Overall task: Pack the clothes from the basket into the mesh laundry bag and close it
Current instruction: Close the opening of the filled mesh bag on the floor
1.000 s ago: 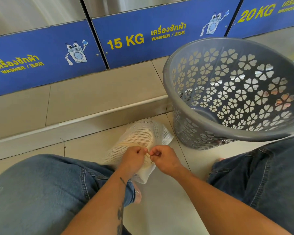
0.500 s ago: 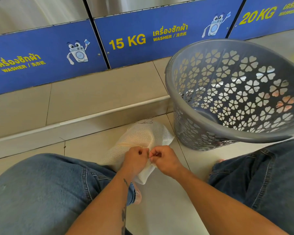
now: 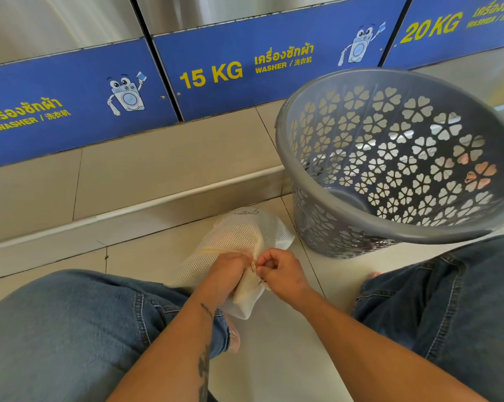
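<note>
A white mesh laundry bag [image 3: 239,236] lies on the tiled floor between my knees, with pale cream cloth showing through the mesh. My left hand [image 3: 226,272] pinches the bag's near edge. My right hand [image 3: 282,274] pinches the same edge right beside it, fingertips almost touching; whatever small part they hold is hidden by the fingers. The grey plastic basket [image 3: 361,224] with flower-shaped holes stands to the right of the bag, tilted toward me. I see no clothes inside it.
Blue washer panels [image 3: 216,76] marked 15 KG and 20 KG run along the back above a raised tiled step [image 3: 163,158]. My jeans-clad knees [image 3: 71,329] flank the bag on both sides. Someone's toes [image 3: 477,175] show through the basket holes.
Both hands stay pinched together at the bag's near edge with only slight finger movement. The view has shifted a little; bag and basket have not moved.
</note>
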The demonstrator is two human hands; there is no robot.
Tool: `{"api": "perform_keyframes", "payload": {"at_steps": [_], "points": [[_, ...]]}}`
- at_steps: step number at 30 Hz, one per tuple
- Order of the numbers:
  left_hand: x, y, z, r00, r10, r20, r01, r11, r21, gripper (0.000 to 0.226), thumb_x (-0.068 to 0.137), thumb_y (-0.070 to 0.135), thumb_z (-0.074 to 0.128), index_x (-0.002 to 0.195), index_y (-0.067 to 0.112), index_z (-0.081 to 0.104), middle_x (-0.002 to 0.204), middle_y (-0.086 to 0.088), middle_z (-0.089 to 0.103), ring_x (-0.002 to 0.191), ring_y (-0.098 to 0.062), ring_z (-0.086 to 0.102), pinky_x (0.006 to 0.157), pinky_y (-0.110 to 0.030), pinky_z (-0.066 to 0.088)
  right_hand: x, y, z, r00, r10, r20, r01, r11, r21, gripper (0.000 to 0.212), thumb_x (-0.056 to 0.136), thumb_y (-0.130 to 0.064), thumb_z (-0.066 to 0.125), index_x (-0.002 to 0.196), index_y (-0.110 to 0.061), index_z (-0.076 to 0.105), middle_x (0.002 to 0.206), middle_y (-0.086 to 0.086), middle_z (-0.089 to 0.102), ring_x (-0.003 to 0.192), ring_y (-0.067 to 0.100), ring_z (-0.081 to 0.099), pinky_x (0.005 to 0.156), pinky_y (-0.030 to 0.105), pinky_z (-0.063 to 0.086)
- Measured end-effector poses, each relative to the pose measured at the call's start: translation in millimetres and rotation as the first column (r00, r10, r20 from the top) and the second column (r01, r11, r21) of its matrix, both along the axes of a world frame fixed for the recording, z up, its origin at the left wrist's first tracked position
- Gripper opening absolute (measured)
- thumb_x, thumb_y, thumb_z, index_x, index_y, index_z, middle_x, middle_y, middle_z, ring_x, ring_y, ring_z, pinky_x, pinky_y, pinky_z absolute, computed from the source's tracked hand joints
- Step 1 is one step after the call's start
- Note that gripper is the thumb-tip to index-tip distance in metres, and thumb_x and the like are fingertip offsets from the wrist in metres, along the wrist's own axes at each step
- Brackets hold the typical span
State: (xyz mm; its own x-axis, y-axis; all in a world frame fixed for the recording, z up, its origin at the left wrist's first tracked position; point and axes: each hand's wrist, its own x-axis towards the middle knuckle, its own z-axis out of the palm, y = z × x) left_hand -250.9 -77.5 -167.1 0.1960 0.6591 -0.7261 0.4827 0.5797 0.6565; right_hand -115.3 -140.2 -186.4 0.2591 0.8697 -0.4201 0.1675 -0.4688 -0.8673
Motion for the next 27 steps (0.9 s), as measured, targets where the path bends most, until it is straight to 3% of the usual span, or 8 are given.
{"api": "perform_keyframes", "payload": {"at_steps": [3, 8, 13, 18, 21, 24, 27], "points": [[0.8, 3.6, 0.9, 0.991, 0.120, 0.067, -0.111, 0.986, -0.126, 0.023, 0.076, 0.020, 0.065, 0.092, 0.007, 0.073, 0.089, -0.015, 0.073, 0.087, -0.034, 0.070, 0.083, -0.051, 0.058, -1.9, -1.6, -0.5, 1.000, -0.014, -0.009, 0.014, 1.000, 0.009, 0.014, 0.083, -0.005, 0.071, 0.080, -0.019, 0.072, 0.075, -0.002, 0.070, 0.070, 0.007, 0.064, 0.071, 0.025, 0.057], [3.5, 3.8, 7.0, 0.961, 0.226, 0.157, -0.182, 0.949, -0.257, 0.021, 0.088, 0.005, 0.057, 0.105, -0.003, 0.067, 0.089, -0.017, 0.068, 0.082, -0.031, 0.066, 0.080, -0.043, 0.054, -8.2, -0.3, 2.2, 1.000, 0.003, 0.024, -0.005, 0.996, 0.090, 0.015, 0.083, -0.003, 0.072, 0.085, -0.018, 0.070, 0.075, -0.009, 0.063, 0.068, 0.002, 0.055, 0.068, 0.018, 0.051], [3.5, 5.6, 5.5, 0.941, 0.281, 0.189, -0.236, 0.945, -0.228, 0.016, 0.090, 0.001, 0.054, 0.101, -0.003, 0.065, 0.089, -0.019, 0.067, 0.080, -0.032, 0.066, 0.073, -0.041, 0.055, -11.8, 2.9, 3.1, 0.999, -0.039, -0.025, 0.041, 0.996, 0.081, 0.017, 0.082, -0.001, 0.072, 0.088, -0.017, 0.073, 0.084, 0.000, 0.071, 0.076, 0.009, 0.064, 0.073, 0.023, 0.056], [-2.0, 11.4, -5.8, 0.944, 0.287, 0.165, -0.265, 0.953, -0.144, 0.014, 0.079, 0.000, 0.063, 0.070, 0.010, 0.065, 0.077, -0.013, 0.065, 0.081, -0.031, 0.063, 0.083, -0.050, 0.052, -10.8, 2.3, 3.8, 0.997, -0.061, -0.043, 0.063, 0.997, 0.033, 0.015, 0.082, 0.000, 0.072, 0.087, -0.013, 0.074, 0.083, -0.001, 0.072, 0.076, 0.008, 0.066, 0.072, 0.019, 0.055], [-1.5, 12.3, -3.3, 0.936, 0.307, 0.172, -0.286, 0.949, -0.136, 0.006, 0.065, 0.006, 0.068, 0.069, 0.011, 0.068, 0.074, -0.012, 0.067, 0.080, -0.032, 0.064, 0.087, -0.058, 0.052, -13.5, 4.0, 6.4, 0.998, -0.055, -0.024, 0.056, 0.997, 0.051, 0.008, 0.082, -0.010, 0.077, 0.082, -0.017, 0.073, 0.080, -0.001, 0.072, 0.074, 0.009, 0.065, 0.070, 0.023, 0.054], [2.3, 10.7, 6.6, 0.919, 0.331, 0.214, -0.292, 0.936, -0.195, 0.019, 0.061, 0.010, 0.068, 0.080, 0.006, 0.071, 0.077, -0.014, 0.070, 0.078, -0.033, 0.067, 0.082, -0.058, 0.054, -18.9, 5.5, 10.8, 0.996, -0.047, 0.080, 0.041, 0.996, 0.079, 0.012, 0.082, -0.022, 0.078, 0.078, -0.020, 0.067, 0.076, -0.003, 0.068, 0.070, 0.010, 0.062, 0.068, 0.028, 0.056], [5.0, 9.0, 9.6, 0.917, 0.331, 0.224, -0.293, 0.937, -0.189, 0.006, 0.070, 0.011, 0.065, 0.071, 0.009, 0.071, 0.069, -0.010, 0.068, 0.072, -0.029, 0.064, 0.075, -0.047, 0.054, -21.3, 7.3, 14.5, 0.973, -0.036, 0.230, 0.006, 0.991, 0.133, 0.017, 0.080, -0.025, 0.076, 0.071, -0.021, 0.062, 0.069, -0.007, 0.064, 0.066, 0.012, 0.060, 0.064, 0.034, 0.055]]}}
